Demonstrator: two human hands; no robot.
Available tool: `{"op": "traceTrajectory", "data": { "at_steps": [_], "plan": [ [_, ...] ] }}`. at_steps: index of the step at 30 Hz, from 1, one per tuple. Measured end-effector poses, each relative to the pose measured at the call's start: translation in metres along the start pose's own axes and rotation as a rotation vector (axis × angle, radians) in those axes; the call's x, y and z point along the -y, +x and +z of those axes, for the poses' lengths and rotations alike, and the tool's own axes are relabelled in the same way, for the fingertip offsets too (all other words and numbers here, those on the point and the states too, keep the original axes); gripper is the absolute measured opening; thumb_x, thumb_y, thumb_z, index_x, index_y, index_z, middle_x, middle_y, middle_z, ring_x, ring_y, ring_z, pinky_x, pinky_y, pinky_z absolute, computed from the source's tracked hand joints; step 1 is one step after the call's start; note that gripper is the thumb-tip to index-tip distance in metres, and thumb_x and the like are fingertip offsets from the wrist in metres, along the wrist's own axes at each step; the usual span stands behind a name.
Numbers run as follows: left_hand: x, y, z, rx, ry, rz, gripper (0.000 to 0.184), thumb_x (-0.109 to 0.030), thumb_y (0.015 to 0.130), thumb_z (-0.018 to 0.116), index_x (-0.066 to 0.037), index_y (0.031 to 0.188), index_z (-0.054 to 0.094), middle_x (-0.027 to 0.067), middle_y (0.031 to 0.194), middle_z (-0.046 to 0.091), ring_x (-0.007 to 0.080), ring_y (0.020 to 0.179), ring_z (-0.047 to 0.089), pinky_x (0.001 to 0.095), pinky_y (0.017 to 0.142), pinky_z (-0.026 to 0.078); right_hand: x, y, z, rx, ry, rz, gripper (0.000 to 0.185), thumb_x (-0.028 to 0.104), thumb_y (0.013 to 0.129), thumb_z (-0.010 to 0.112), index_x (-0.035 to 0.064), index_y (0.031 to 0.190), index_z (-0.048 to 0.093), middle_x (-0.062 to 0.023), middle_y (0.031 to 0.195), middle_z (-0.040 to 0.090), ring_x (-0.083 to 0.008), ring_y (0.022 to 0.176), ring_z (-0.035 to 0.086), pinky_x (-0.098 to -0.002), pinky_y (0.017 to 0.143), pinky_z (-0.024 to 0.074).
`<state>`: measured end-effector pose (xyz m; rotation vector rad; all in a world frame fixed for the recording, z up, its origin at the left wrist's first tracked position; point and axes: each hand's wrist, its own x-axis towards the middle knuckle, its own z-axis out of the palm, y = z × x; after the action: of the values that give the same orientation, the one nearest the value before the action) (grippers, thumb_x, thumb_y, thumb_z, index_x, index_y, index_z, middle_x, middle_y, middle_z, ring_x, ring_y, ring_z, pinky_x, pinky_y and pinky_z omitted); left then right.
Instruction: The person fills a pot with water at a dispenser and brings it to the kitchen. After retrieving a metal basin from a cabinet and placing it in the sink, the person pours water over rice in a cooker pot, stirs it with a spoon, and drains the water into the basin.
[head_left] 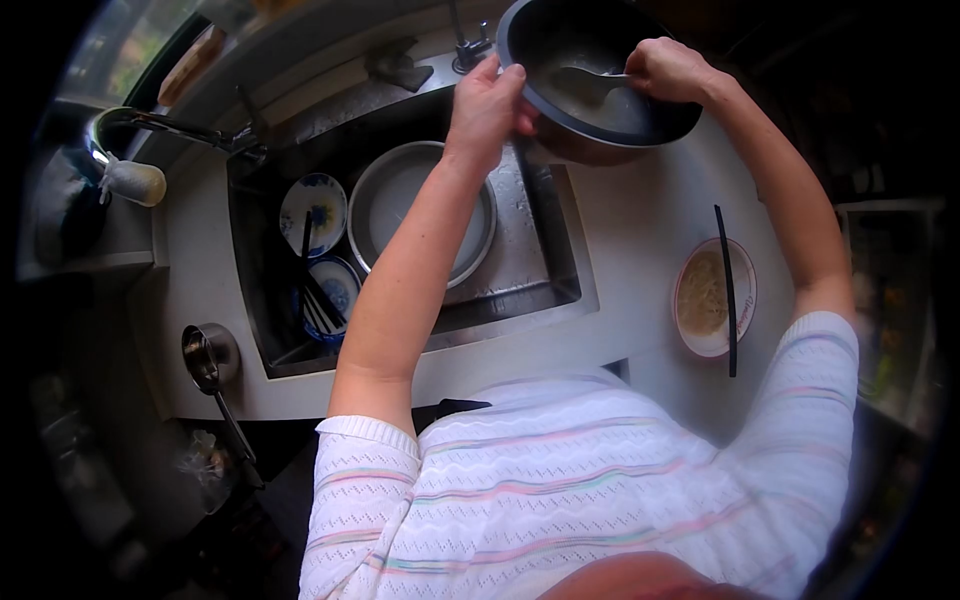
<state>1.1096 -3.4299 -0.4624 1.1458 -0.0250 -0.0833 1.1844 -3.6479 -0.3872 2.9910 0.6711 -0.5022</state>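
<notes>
A dark pot (675, 122) is tilted above the counter, just right of the sink. My left hand (485, 112) grips its left rim, with the thumb at the edge and the fingers closed around the side. Inside the pot is a pale, cloudy residue. My right hand (668, 72) is closed on the handle of a metal spoon (590, 78), whose head is down in the pot. Nearer my body on the right, a bowl (703, 295) with pale contents stands on the counter, with dark chopsticks (730, 300) lying across it.
The sink (520, 230) holds a round metal pan (400, 200), a patterned plate (313, 205), a blue-rimmed bowl (335, 280) and dark utensils. A faucet (180, 125) reaches over the left side. A metal pot with a ladle (212, 360) stands at the counter's left edge.
</notes>
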Motion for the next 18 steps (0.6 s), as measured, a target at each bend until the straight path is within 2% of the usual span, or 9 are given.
{"op": "traceTrajectory", "data": {
  "at_steps": [2, 6, 7, 11, 14, 18],
  "plan": [
    [-0.002, -0.002, 0.004, -0.021, -0.003, 0.007, 0.018, -0.013, 0.090, 0.045, -0.001, 0.101, 0.053, 0.0041, 0.066, 0.057, 0.0078, 0.045, 0.050, 0.0186, 0.038, 0.043, -0.001, 0.002, -0.002, -0.055, -0.072, 0.066, 0.023, 0.015, 0.074, 0.058, 0.0100, 0.095, 0.066, -0.0103, 0.094, 0.064, -0.0254, 0.092, 0.060, -0.0356, 0.078, 0.0479],
    [-0.001, -0.002, 0.001, -0.010, -0.002, 0.008, 0.018, -0.013, 0.090, 0.045, -0.001, 0.101, 0.053, 0.0044, 0.067, 0.057, 0.0079, 0.046, 0.050, 0.0186, 0.039, 0.043, -0.021, 0.005, -0.006, -0.191, 0.081, 0.075, 0.020, 0.016, 0.074, 0.058, 0.0106, 0.092, 0.066, -0.0099, 0.089, 0.065, -0.0252, 0.089, 0.061, -0.0358, 0.078, 0.0485],
    [-0.001, -0.002, 0.000, -0.009, 0.002, 0.006, 0.019, -0.013, 0.090, 0.045, -0.001, 0.101, 0.053, 0.0044, 0.068, 0.057, 0.0080, 0.046, 0.050, 0.0187, 0.039, 0.043, -0.022, 0.005, -0.005, -0.248, 0.039, 0.073, 0.019, 0.016, 0.074, 0.058, 0.0106, 0.090, 0.066, -0.0096, 0.088, 0.065, -0.0251, 0.088, 0.061, -0.0356, 0.077, 0.0488],
    [-0.002, -0.002, 0.003, -0.018, -0.003, 0.013, 0.019, -0.013, 0.090, 0.045, -0.001, 0.101, 0.053, 0.0047, 0.067, 0.058, 0.0082, 0.045, 0.050, 0.0188, 0.039, 0.042, -0.015, 0.006, 0.003, -0.098, -0.102, 0.048, 0.018, 0.014, 0.073, 0.057, 0.0111, 0.088, 0.067, -0.0094, 0.089, 0.065, -0.0253, 0.088, 0.061, -0.0352, 0.075, 0.0493],
    [-0.001, -0.001, 0.000, 0.005, -0.003, 0.006, 0.019, -0.013, 0.090, 0.045, -0.001, 0.101, 0.053, 0.0047, 0.067, 0.057, 0.0081, 0.045, 0.050, 0.0187, 0.039, 0.042, -0.001, -0.003, 0.003, -0.040, -0.010, -0.084, 0.019, 0.012, 0.072, 0.056, 0.0064, 0.087, 0.067, -0.0115, 0.086, 0.064, -0.0269, 0.085, 0.061, -0.0344, 0.073, 0.0496],
    [-0.001, -0.001, -0.001, 0.005, 0.006, -0.003, 0.017, -0.018, 0.091, 0.048, -0.006, 0.102, 0.054, 0.0036, 0.062, 0.058, 0.0081, 0.041, 0.050, 0.0217, 0.043, 0.049, 0.006, -0.009, 0.003, 0.092, 0.115, -0.189, 0.022, 0.010, 0.072, 0.058, 0.0010, 0.091, 0.066, -0.0143, 0.078, 0.064, -0.0238, 0.072, 0.062, -0.0318, 0.066, 0.0497]
  ]
}}
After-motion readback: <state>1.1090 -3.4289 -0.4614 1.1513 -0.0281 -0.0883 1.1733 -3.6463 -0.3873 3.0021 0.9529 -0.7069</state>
